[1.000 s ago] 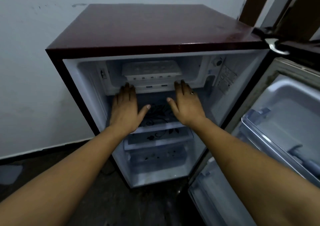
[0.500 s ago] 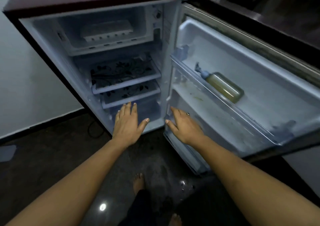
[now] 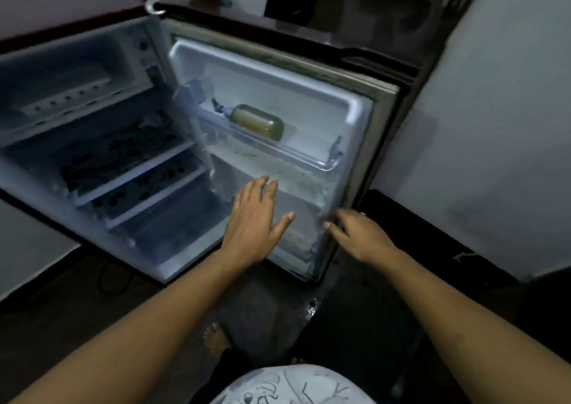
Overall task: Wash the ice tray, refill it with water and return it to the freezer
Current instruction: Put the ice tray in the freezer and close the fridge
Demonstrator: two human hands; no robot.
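Hands shifted toward 3 o'clock: left hand splayed before white plastic fridge door, right hand slack at its edge.

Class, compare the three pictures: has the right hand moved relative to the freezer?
Yes. The right hand has gone from the front of the freezer down and right to the lower outer edge of the open door.

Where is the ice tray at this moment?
In the head view, the ice tray lies upper left, inside the freezer compartment, above the patterned shelves.
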